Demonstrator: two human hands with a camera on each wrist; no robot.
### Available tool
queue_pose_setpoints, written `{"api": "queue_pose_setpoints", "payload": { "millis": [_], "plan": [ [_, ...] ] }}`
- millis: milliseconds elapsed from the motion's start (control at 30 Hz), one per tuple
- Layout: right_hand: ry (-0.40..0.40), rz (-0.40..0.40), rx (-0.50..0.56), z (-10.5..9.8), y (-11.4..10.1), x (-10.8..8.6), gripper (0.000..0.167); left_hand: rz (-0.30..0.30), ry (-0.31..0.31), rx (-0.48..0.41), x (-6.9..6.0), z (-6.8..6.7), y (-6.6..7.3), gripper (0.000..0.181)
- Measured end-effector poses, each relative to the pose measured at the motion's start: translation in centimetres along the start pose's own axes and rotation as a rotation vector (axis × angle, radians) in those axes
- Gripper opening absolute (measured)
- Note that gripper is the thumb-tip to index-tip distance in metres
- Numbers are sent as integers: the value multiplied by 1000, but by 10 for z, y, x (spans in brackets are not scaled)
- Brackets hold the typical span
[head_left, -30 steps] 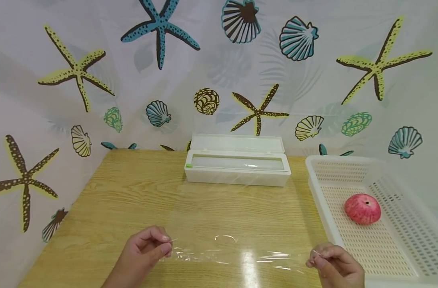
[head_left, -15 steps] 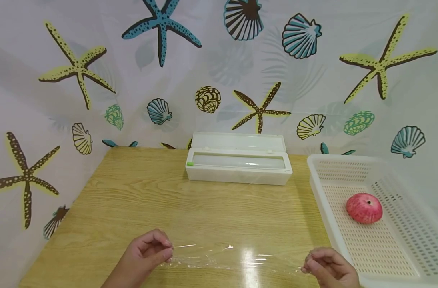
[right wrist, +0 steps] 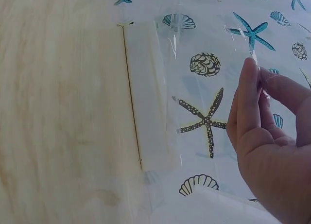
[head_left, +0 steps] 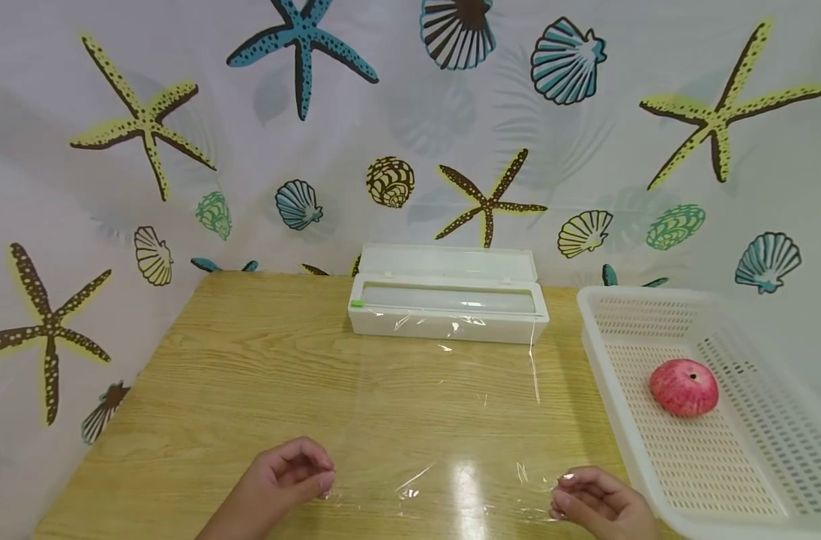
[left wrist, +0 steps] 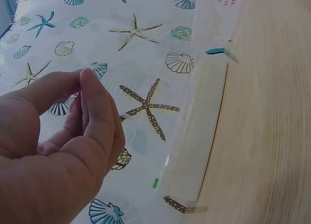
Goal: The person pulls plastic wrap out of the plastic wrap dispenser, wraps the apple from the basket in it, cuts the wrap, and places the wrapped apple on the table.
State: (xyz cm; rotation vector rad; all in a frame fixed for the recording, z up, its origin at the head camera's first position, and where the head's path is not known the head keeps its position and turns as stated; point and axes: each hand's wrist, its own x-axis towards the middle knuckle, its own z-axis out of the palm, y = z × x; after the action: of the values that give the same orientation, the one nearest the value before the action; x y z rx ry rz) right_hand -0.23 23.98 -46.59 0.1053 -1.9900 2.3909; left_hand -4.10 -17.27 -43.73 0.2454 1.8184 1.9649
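Observation:
A sheet of clear cling film [head_left: 413, 480] spans the space between the two hands, low over the table; only its glints and creases show. My left hand [head_left: 285, 484] pinches one corner of it between thumb and fingertips. At the opposite corner my right hand [head_left: 602, 504] pinches the film, and in the right wrist view a shiny strand rises from its fingertips [right wrist: 250, 66]. Beyond the hands stands a white cling film dispenser [head_left: 444, 328], lid raised, with a pale roll [head_left: 447, 298] inside. More film glints lie across its front and the table before it.
To the right is a white perforated plastic basket [head_left: 626, 442] holding one red fruit [head_left: 684, 387]. The wooden table [head_left: 248, 360] backs onto a curtain [head_left: 356, 97] printed with starfish and shells. A green tab [head_left: 358, 304] sits at the dispenser's left end.
The two hands have drawn slightly closer together, the right moving left and the left moving right. The film has slackened, and bright glints now show along the dispenser's front and right side.

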Motion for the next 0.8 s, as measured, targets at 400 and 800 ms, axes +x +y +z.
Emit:
{"api": "queue_pose_setpoints", "payload": {
  "millis": [400, 800],
  "plan": [
    [34, 279, -108, -5, -5, 6, 15, -44, 59, 117, 8, -1, -9, 36],
    [-53, 459, -190, -15, 3, 15, 31, -46, 51, 211, 15, 4, -22, 31]
  ]
}}
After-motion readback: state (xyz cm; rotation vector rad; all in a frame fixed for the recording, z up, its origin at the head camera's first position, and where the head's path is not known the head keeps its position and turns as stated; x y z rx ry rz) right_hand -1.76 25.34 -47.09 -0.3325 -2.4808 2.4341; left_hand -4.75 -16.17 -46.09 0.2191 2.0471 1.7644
